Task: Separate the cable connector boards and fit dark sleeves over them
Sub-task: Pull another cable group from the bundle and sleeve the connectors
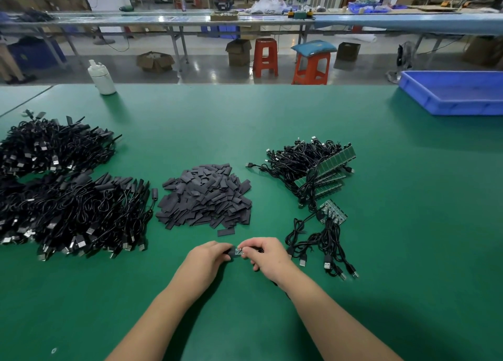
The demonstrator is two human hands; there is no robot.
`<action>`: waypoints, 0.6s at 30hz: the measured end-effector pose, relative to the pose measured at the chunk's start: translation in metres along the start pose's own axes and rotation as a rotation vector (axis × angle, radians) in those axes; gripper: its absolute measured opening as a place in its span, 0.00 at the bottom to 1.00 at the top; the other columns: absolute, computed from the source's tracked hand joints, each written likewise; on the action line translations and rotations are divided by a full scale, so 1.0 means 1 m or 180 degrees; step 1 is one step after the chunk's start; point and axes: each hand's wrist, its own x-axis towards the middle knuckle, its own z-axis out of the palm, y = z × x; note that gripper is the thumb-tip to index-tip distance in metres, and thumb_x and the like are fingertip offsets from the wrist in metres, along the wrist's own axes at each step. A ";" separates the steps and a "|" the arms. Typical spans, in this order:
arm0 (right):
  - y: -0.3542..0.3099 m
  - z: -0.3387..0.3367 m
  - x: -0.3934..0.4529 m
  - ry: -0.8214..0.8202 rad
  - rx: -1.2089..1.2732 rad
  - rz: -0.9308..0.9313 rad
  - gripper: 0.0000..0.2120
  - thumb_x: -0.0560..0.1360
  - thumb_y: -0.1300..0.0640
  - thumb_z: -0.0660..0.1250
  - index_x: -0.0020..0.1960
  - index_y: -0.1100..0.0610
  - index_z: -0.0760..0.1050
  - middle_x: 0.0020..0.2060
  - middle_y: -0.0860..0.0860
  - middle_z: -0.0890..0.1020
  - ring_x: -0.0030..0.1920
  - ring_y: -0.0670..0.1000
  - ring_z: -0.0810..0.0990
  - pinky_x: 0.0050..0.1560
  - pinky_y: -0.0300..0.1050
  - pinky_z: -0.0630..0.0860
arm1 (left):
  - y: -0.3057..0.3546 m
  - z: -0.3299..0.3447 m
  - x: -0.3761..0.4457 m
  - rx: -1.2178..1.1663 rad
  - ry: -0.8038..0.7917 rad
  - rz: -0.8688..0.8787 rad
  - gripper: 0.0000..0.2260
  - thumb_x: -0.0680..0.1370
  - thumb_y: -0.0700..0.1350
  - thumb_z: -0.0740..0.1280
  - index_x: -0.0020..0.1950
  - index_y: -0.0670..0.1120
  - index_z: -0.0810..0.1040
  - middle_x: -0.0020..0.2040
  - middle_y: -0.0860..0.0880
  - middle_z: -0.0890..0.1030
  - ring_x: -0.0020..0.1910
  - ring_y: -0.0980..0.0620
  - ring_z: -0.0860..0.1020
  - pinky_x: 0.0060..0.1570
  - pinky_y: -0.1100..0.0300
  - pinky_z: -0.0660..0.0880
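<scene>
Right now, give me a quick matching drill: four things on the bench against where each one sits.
Things:
1. sleeve pile
2. blue tray
3. white bottle
4. small board

Places:
A. far right
B. between both hands
C. far left edge
D. middle of the green table

Pairs: 1-D, 2-A, 3-C, 4-B

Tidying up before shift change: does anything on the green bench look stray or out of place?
Only small things. One dark sleeve lies apart, just in front of the sleeve pile. A loose cable trails left out of the unsleeved board bundle. Nothing looks spilled or damaged.
</scene>
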 end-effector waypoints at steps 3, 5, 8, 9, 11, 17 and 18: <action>0.001 0.000 0.000 0.0019 0.0041 -0.0016 0.08 0.78 0.63 0.66 0.52 0.53 0.83 0.38 0.47 0.84 0.32 0.43 0.74 0.35 0.36 0.76 | 0.005 0.001 0.003 0.0012 -0.0076 0.0148 0.11 0.80 0.44 0.66 0.62 0.49 0.80 0.52 0.51 0.82 0.51 0.51 0.79 0.54 0.58 0.73; 0.002 -0.001 -0.001 0.0021 0.0042 -0.0049 0.10 0.79 0.62 0.66 0.57 0.53 0.81 0.40 0.48 0.84 0.32 0.43 0.75 0.36 0.35 0.76 | 0.009 0.002 0.006 -0.0025 -0.0078 0.0172 0.11 0.80 0.44 0.66 0.61 0.48 0.80 0.51 0.50 0.82 0.51 0.51 0.79 0.54 0.57 0.73; 0.003 -0.003 0.000 0.0033 -0.0050 -0.0103 0.12 0.80 0.61 0.66 0.61 0.53 0.79 0.40 0.48 0.83 0.31 0.41 0.76 0.37 0.33 0.75 | 0.013 0.004 0.007 -0.0031 -0.0021 0.0182 0.09 0.80 0.45 0.67 0.59 0.48 0.81 0.49 0.50 0.82 0.50 0.50 0.79 0.52 0.57 0.73; 0.004 -0.003 0.001 0.0037 -0.0058 -0.0113 0.12 0.80 0.61 0.66 0.61 0.54 0.80 0.38 0.48 0.82 0.31 0.42 0.76 0.37 0.33 0.75 | 0.014 0.003 0.007 -0.0045 0.0006 0.0179 0.10 0.80 0.45 0.67 0.59 0.48 0.81 0.49 0.50 0.82 0.49 0.50 0.79 0.52 0.58 0.73; 0.004 -0.003 0.001 0.0039 -0.0048 -0.0114 0.11 0.80 0.62 0.65 0.61 0.56 0.80 0.35 0.48 0.81 0.30 0.42 0.77 0.37 0.34 0.76 | 0.014 0.003 0.007 -0.0074 0.0063 0.0169 0.10 0.79 0.45 0.68 0.60 0.48 0.82 0.48 0.50 0.83 0.48 0.51 0.79 0.51 0.58 0.74; 0.003 -0.002 0.001 -0.0033 0.0001 -0.0119 0.11 0.81 0.62 0.64 0.60 0.55 0.80 0.34 0.48 0.81 0.31 0.42 0.78 0.38 0.34 0.76 | 0.015 0.004 0.005 -0.0286 0.0263 0.0018 0.10 0.78 0.43 0.69 0.59 0.47 0.83 0.47 0.49 0.85 0.46 0.52 0.81 0.51 0.58 0.75; 0.003 -0.002 0.000 -0.0028 0.0010 -0.0134 0.10 0.81 0.62 0.64 0.59 0.55 0.79 0.35 0.47 0.81 0.31 0.42 0.78 0.39 0.35 0.77 | 0.015 0.005 0.005 -0.0313 0.0279 -0.0025 0.10 0.78 0.43 0.69 0.59 0.47 0.83 0.47 0.49 0.85 0.46 0.52 0.81 0.51 0.58 0.75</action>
